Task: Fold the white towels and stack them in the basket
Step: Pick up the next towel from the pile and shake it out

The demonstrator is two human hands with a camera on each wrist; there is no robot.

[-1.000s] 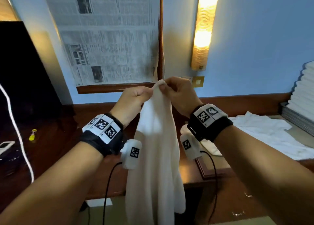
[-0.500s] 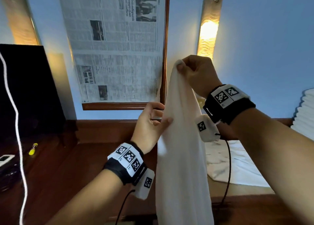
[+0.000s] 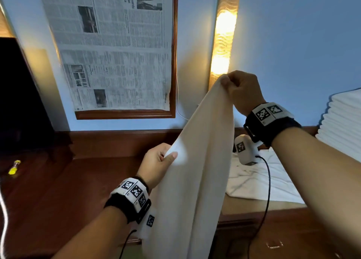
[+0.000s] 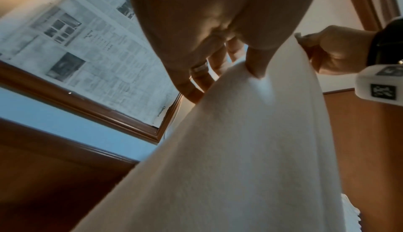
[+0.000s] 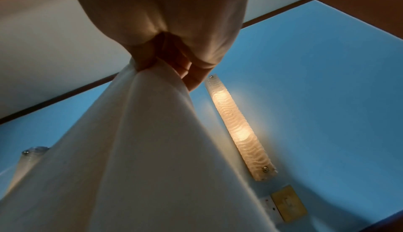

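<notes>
While my right hand (image 3: 241,90) is raised in front of the lit wall lamp (image 3: 224,41), its thumb and curled fingers pinch the top corner of a white towel (image 3: 197,176). Right wrist view confirms: cloth bunched tight between the fingers (image 5: 191,73), draping down from there. My left hand (image 3: 156,166) sits lower and to the left, thumb on the near face of the towel's left edge, fingers behind it. Left wrist view shows the fingers (image 4: 209,73) straight behind the cloth with the thumb pressing in front, so a pinch. Towel hangs in the air over the dark wooden desk (image 3: 64,196), sloping from the upper grip to the lower one, its lower end out of frame.

More loose white towels (image 3: 259,182) lie crumpled to the right on a lighter surface. Folded stack of towels (image 3: 343,120) at the far right edge; I cannot make out the basket under it. Framed newspaper (image 3: 115,49) on the blue wall. Small yellow object (image 3: 14,168) at the left of the desk.
</notes>
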